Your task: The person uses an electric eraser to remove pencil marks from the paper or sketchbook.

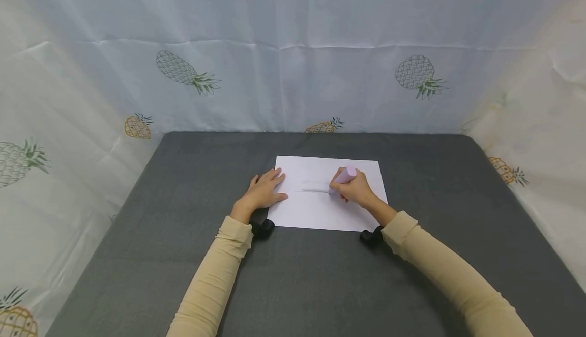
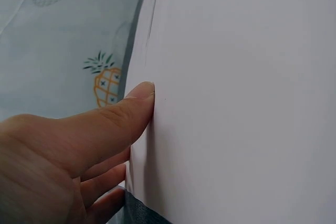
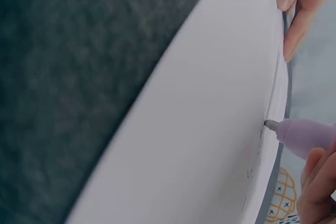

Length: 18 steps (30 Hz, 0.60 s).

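A white sheet of paper [image 1: 320,215] lies on the dark grey table. My left hand [image 1: 264,190] rests on its left edge with the fingers spread and nearly straight; the left wrist view shows the thumb [image 2: 113,124] lying on the paper. Right of the sheet's middle, my right hand [image 1: 354,187] grips a thick lilac pen [image 1: 345,175], which leans in the hand. In the right wrist view, the narrow grey tip of the pen [image 3: 302,136] touches the paper. Thin dark lines [image 1: 313,190] run leftward from the tip, with fainter marks just above them.
The dark grey tabletop [image 1: 206,276] extends around the sheet on all sides. Behind and beside it hangs a pale curtain [image 1: 293,87] printed with pineapples. Black straps with small devices [image 1: 262,229] sit at both wrists, close to the paper's front edge.
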### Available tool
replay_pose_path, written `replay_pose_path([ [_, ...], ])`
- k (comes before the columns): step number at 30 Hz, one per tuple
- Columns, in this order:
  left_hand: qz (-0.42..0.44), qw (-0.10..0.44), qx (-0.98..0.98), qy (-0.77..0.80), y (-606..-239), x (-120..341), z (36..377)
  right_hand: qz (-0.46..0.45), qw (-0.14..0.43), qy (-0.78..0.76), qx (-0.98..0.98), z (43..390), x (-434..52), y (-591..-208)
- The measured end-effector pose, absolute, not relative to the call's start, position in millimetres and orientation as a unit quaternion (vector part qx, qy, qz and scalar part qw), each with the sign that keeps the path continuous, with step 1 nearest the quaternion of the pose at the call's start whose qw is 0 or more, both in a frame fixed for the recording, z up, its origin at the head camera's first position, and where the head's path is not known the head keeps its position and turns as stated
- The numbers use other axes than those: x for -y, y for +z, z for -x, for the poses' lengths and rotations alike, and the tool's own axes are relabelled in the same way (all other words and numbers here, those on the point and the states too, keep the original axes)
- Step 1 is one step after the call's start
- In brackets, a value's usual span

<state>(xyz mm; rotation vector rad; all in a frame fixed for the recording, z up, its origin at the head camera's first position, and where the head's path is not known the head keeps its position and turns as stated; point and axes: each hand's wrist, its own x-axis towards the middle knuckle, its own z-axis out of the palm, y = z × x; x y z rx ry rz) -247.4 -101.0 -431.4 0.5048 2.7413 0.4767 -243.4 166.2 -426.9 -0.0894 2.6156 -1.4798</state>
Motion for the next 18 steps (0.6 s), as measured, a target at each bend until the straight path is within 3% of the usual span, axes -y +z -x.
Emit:
replay_pose_path([
  [6,-0.179,0.153,-0.958,0.163,-433,101,248,0.028,0.068,-0.517,-0.853,243,-170,-427],
  [18,-0.176,0.16,-0.957,0.168,-434,101,249,0.116,0.184,-0.589,-0.778,234,-197,-417],
])
